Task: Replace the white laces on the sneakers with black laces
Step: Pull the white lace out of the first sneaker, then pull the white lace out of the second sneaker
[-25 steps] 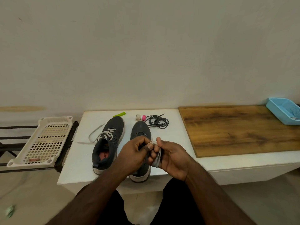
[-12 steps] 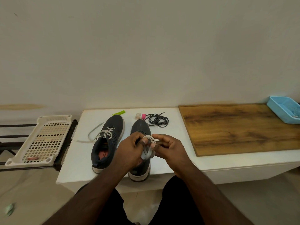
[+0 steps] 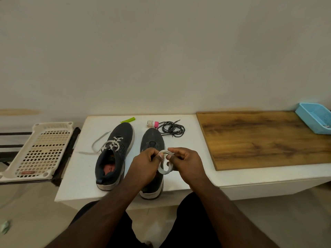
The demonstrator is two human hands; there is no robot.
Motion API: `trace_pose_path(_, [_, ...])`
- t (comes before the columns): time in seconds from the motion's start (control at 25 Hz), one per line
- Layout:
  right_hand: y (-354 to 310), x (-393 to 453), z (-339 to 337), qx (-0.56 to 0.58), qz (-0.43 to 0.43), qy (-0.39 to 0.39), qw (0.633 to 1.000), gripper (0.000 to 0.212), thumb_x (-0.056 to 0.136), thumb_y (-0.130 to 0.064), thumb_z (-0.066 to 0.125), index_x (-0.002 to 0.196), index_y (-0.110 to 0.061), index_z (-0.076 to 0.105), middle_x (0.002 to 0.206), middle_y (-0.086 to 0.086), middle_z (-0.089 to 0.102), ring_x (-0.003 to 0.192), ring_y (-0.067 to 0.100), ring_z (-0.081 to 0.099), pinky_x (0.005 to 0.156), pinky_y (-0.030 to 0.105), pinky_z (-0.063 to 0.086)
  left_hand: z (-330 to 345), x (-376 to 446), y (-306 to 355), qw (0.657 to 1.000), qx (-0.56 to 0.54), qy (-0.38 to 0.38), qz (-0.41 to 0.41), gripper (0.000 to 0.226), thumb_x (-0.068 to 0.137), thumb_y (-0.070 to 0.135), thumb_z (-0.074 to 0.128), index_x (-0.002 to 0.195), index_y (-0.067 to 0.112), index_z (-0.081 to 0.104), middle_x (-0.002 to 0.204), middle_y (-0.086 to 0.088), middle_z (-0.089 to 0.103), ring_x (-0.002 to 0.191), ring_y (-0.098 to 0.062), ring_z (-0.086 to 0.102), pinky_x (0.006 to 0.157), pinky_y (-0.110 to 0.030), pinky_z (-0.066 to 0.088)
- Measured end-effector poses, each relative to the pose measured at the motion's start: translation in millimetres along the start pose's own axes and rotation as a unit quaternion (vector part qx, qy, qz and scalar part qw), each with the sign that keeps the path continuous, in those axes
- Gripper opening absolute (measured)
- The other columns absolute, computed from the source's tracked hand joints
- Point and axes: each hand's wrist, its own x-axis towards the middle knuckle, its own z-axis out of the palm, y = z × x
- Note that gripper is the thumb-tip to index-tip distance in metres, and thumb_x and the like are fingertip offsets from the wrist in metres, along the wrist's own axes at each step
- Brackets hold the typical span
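Two dark grey sneakers stand side by side on the white table [image 3: 80,169]. The left sneaker [image 3: 114,154] still carries its white lace [image 3: 102,145], whose loose ends trail off to the left. The right sneaker [image 3: 152,142] shows bare eyelets. Above it, my left hand [image 3: 145,163] and my right hand [image 3: 186,161] both pinch a removed white lace [image 3: 165,167], coiled into loops between them. A bundle of black laces [image 3: 172,128] lies behind the right sneaker.
A green marker [image 3: 128,120] and a small pink-capped bottle [image 3: 152,123] lie at the table's back. A wooden board [image 3: 265,138] covers the right side, with a blue basket [image 3: 315,120] at its far end. A cream perforated tray [image 3: 41,151] sits on a rack at left.
Both hands rose slightly over the right sneaker and kept winding the white lace; the coil now hangs as open loops between my fingertips instead of being bunched in the palms.
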Motion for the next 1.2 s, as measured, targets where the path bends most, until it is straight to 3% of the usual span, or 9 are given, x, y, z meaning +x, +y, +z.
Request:
trace_pose_path(0.12, [8, 19, -15, -0.023, 0.035, 0.016, 0.999, 0.018, 0.089, -0.009, 0.072, 0.106, -0.016, 0.075, 0.087, 0.004, 0.077, 0.073, 0.018, 0.075, 0.071, 0.035, 0.063, 4, 6, 6, 0.999, 0.037, -0.038, 0.007, 0.019, 0.103, 0.041, 0.045, 0.103, 0.028, 0.058, 0.093, 0.010, 0.059, 0.079, -0.003, 0.054, 0.070, -0.019, 0.043])
trace_pose_path(0.2, [19, 39, -36, -0.034, 0.063, 0.042, 0.997, 0.020, 0.089, -0.007, 0.072, 0.108, -0.011, 0.074, 0.088, 0.007, 0.077, 0.073, 0.020, 0.075, 0.072, 0.037, 0.063, 5, 11, 3, 0.999, 0.032, -0.021, 0.020, 0.015, 0.102, 0.038, 0.048, 0.109, 0.029, 0.056, 0.098, 0.010, 0.055, 0.086, -0.008, 0.053, 0.079, -0.024, 0.043])
trace_pose_path(0.32, [43, 71, -70, -0.049, 0.098, 0.096, 0.989, 0.022, 0.089, -0.004, 0.071, 0.110, -0.006, 0.073, 0.086, 0.010, 0.075, 0.074, 0.027, 0.075, 0.076, 0.046, 0.062, 6, 20, -13, 0.998, 0.049, 0.033, 0.025, 0.032, 0.098, 0.032, 0.056, 0.129, 0.025, 0.059, 0.108, 0.011, 0.061, 0.098, -0.010, 0.057, 0.092, -0.030, 0.047])
trace_pose_path(0.48, [71, 109, -92, -0.149, 0.132, 0.108, 0.974, 0.021, 0.087, -0.008, 0.071, 0.108, -0.009, 0.075, 0.090, 0.007, 0.075, 0.079, 0.024, 0.073, 0.078, 0.038, 0.061, 13, 24, -24, 0.996, 0.080, 0.037, 0.029, 0.031, 0.096, 0.029, 0.057, 0.127, 0.029, 0.060, 0.118, 0.006, 0.063, 0.110, -0.016, 0.056, 0.099, -0.039, 0.048])
trace_pose_path(0.68, [84, 144, -94, -0.326, 0.092, 0.068, 0.938, 0.015, 0.089, -0.018, 0.069, 0.102, -0.015, 0.076, 0.103, 0.001, 0.074, 0.098, 0.021, 0.066, 0.080, 0.023, 0.042, 20, 28, -31, 0.995, 0.076, 0.043, 0.043, 0.026, 0.096, 0.028, 0.057, 0.122, 0.030, 0.062, 0.119, 0.008, 0.064, 0.112, -0.015, 0.056, 0.100, -0.040, 0.048])
trace_pose_path(0.84, [92, 152, -97, -0.398, 0.065, 0.051, 0.913, 0.017, 0.090, -0.013, 0.062, 0.102, -0.016, 0.074, 0.104, 0.005, 0.073, 0.099, 0.026, 0.065, 0.079, 0.028, 0.048, 22, 29, -33, 0.995, 0.081, 0.041, 0.040, 0.025, 0.097, 0.028, 0.057, 0.122, 0.029, 0.062, 0.121, 0.008, 0.063, 0.114, -0.015, 0.056, 0.105, -0.038, 0.046])
trace_pose_path(0.92, [96, 153, -99, -0.441, 0.051, 0.047, 0.895, 0.025, 0.088, -0.010, 0.058, 0.107, -0.017, 0.073, 0.108, 0.006, 0.073, 0.104, 0.029, 0.062, 0.087, 0.032, 0.049, 23, 29, -33, 0.995, 0.076, 0.043, 0.042, 0.024, 0.097, 0.026, 0.057, 0.121, 0.029, 0.063, 0.120, 0.007, 0.064, 0.113, -0.015, 0.056, 0.105, -0.037, 0.046])
trace_pose_path(1.04, [101, 150, -102, -0.526, -0.002, 0.024, 0.850, 0.032, 0.093, -0.012, 0.058, 0.123, -0.013, 0.069, 0.125, 0.008, 0.069, 0.118, 0.030, 0.059, 0.101, 0.032, 0.034, 23, 28, -31, 0.995, 0.078, 0.039, 0.041, 0.024, 0.098, 0.025, 0.056, 0.120, 0.027, 0.064, 0.121, 0.006, 0.064, 0.113, -0.014, 0.056, 0.105, -0.036, 0.045])
trace_pose_path(1.2, [89, 136, -95, -0.487, -0.007, 0.062, 0.871, 0.039, 0.093, -0.012, 0.060, 0.133, -0.010, 0.062, 0.134, 0.009, 0.064, 0.127, 0.026, 0.055, 0.107, 0.033, 0.028, 21, 28, -31, 0.995, 0.078, 0.034, 0.046, 0.024, 0.098, 0.020, 0.054, 0.118, 0.028, 0.065, 0.120, 0.007, 0.064, 0.114, -0.014, 0.055, 0.104, -0.032, 0.044])
